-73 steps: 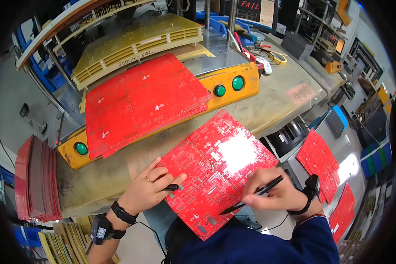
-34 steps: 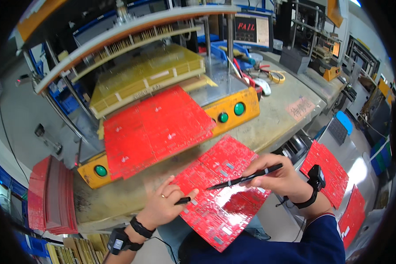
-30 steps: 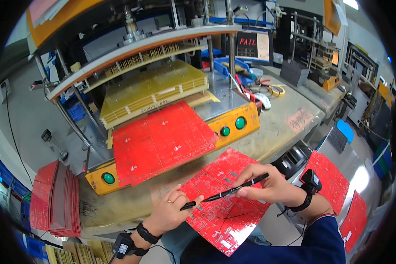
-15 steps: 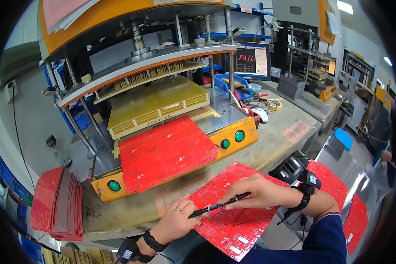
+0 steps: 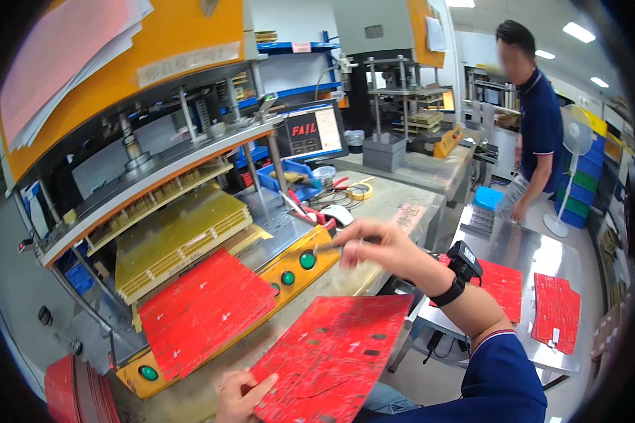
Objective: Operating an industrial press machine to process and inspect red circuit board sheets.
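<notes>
My left hand (image 5: 240, 395) pinches the lower left edge of a red circuit board (image 5: 331, 338), thumb on top. The board is tilted, blurred by motion, and marked with a dark curved line. My right hand (image 5: 384, 250) is raised beyond the board's far edge, fingers closed on a slim dark pen (image 5: 326, 247) that is smeared by movement. Just past the pen is a green button (image 5: 307, 260) on the press's yellow front panel. Another red circuit board (image 5: 208, 310) lies at the front of the press, before its yellowish fixture plates (image 5: 183, 240).
A stack of red boards (image 5: 85, 391) stands at the lower left. To the right, a metal table (image 5: 543, 247) bears more red boards (image 5: 556, 314). A co-worker (image 5: 536, 134) stands beyond it near a white fan (image 5: 575, 141). A monitor (image 5: 310, 130) and blue bin (image 5: 286, 180) sit behind.
My right hand has lifted off the board with the pen, moving up and away. My left hand has left the pen and grips the board's edge. The view has turned right, revealing a co-worker.
</notes>
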### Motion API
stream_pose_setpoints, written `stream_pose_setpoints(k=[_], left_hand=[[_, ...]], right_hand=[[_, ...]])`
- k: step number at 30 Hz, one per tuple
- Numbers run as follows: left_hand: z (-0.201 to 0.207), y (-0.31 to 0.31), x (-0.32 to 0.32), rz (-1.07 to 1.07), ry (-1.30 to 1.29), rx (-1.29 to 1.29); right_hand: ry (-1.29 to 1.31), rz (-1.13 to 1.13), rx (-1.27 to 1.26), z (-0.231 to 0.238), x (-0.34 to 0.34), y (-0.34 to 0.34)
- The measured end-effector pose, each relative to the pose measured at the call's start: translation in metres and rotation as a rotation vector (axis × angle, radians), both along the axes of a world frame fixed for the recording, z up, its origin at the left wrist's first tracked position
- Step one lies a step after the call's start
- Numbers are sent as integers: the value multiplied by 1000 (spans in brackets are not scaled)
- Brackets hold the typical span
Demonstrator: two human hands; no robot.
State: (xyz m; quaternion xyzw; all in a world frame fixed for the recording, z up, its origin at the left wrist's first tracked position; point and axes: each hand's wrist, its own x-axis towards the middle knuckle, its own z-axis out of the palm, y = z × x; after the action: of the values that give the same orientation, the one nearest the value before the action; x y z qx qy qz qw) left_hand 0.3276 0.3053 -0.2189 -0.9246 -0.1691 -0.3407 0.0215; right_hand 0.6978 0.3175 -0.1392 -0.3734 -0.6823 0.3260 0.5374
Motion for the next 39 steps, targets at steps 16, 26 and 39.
stream_pose_setpoints(k=[16,26,39], left_hand=[[-34,-21,8,114,-532,-1212],[-36,-23,61,185,181,-1358],[-66,-12,52,-241,-213,-1716]], right_hand=[[19,-268,25,-111,88,36],[551,-402,-530,-139,26,-125],[283,-1491,-534,-179,240,-287]])
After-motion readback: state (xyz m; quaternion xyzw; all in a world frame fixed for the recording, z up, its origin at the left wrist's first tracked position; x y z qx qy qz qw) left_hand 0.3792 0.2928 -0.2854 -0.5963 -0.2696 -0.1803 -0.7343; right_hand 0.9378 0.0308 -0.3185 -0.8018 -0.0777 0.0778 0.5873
